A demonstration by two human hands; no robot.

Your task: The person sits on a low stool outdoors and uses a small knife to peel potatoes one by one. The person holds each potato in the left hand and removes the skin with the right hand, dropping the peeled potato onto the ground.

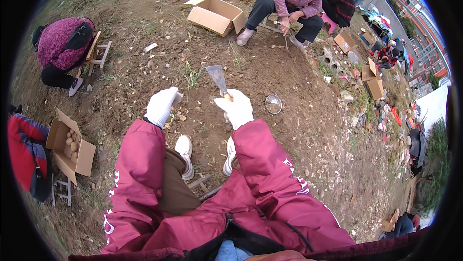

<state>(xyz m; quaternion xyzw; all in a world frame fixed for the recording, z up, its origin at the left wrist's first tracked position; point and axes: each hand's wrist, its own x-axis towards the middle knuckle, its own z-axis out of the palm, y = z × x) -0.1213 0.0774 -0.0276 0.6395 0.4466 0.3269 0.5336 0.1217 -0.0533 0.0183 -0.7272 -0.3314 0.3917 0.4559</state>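
Observation:
My right hand (237,108), in a white glove, grips the wooden handle of a scraper (217,76), its flat metal blade pointing up and away from me over the soil. My left hand (161,106), also in a white glove, hangs above the ground with its fingers curled; whether anything small is in it cannot be told. Between and beyond my hands lie brown soil (202,123), small stones and a tuft of green weeds (192,75). A small round metal-rimmed container (273,104) rests on the soil to the right of my right hand.
An open cardboard box (209,21) stands ahead. Beside it a seated person (289,4) holds a thin tool to the soil. At left, a person (65,44) bends near a wooden stool (98,53); another cardboard box (85,156) holds several round brown objects (73,146). Rubble (347,96) lies at right.

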